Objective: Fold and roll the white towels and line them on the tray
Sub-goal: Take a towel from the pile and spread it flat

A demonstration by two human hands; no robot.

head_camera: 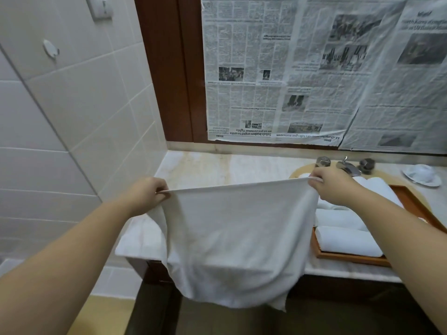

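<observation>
A white towel (239, 238) hangs spread out in the air above the marble counter (193, 170); its lower edge droops past the counter's front. My left hand (150, 193) pinches its top left corner and my right hand (333, 186) pinches its top right corner, so the top edge is stretched taut between them. To the right a wooden tray (416, 204) holds several rolled white towels (348, 240), partly hidden behind my right forearm and the hanging towel.
A faucet (347, 166) with two knobs stands at the back of the counter behind the tray. A white dish (422, 176) sits at the far right. Newspaper covers the mirror above. A tiled wall closes the left side.
</observation>
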